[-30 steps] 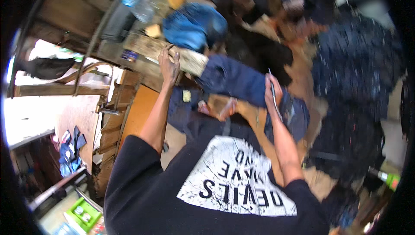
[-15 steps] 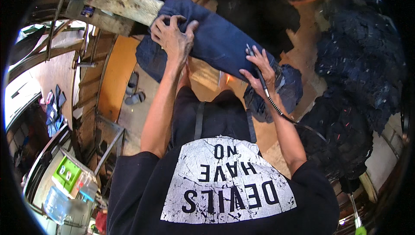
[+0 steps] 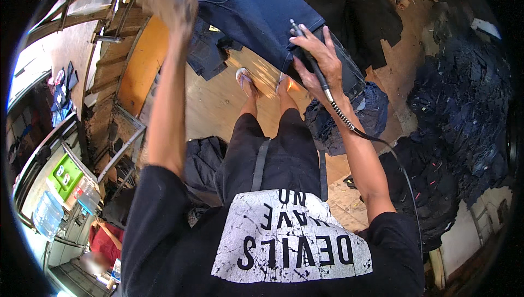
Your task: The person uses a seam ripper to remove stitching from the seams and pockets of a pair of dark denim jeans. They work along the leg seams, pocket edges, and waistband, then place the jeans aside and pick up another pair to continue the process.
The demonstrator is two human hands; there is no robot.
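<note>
A dark blue denim trouser leg [image 3: 254, 16] is stretched slantwise across the top of the view, its hem toward the right. My right hand [image 3: 329, 59] is at that hem, closed around a slim black rotary-tool handpiece [image 3: 315, 70]. A spring-sleeved cable [image 3: 349, 125] runs from it along my right forearm. The tool's tip points up over the cloth. At the upper left, my left hand [image 3: 172, 5] is smeared by motion near the other end of the leg; its grip is not clear. More denim [image 3: 207, 57] hangs below the leg.
A large heap of dark garments [image 3: 458, 89] lies to the right, and a black garment [image 3: 352, 5] beyond the leg. Bunched denim [image 3: 349, 114] sits under my right forearm. At left stand a metal frame [image 3: 121, 152] and a green tray [image 3: 66, 177]. A person in red [image 3: 106, 241] is at lower left.
My left hand has moved up and left, and the denim leg has shifted upward with it. My right hand has moved slightly up, still holding the handpiece. A person in red now shows more fully.
</note>
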